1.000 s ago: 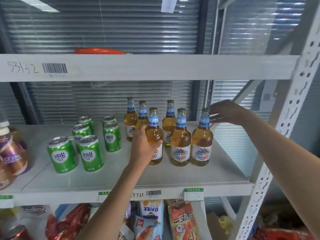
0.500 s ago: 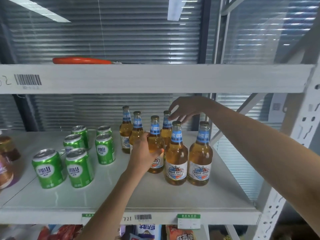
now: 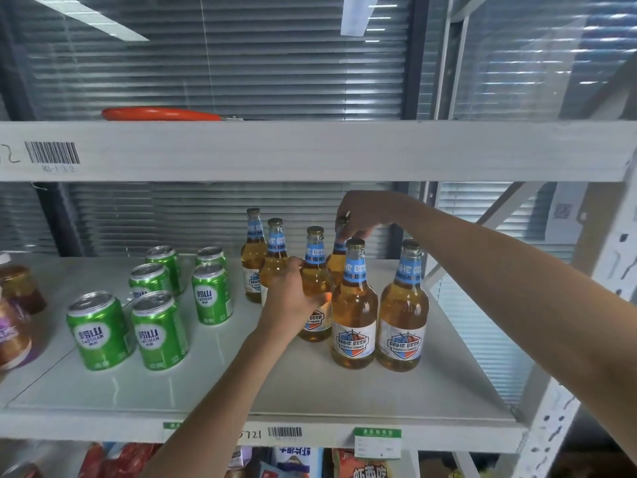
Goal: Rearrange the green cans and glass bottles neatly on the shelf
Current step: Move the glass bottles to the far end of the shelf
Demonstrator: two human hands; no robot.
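Head view: left hand (image 3: 293, 298) wraps the middle bottle (image 3: 315, 288) on the shelf (image 3: 344, 391), covering its label; right hand (image 3: 362, 215) pinches the back bottle's (image 3: 339, 250) neck at 12 o'clock. Green cans (image 3: 162, 298) stand at 9 o'clock.

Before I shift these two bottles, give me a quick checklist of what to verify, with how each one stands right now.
1. Left hand wrapped around the middle bottle: ok.
2. Right hand on the neck of the rear bottle: ok, though grip firmness cannot tell.
3. All bottles upright: ok.
4. Two front bottles crowd the held ones, little gap: not ok.
5. Green cans stand apart from the bottles: ok.
6. Free space on the shelf in front: ok.
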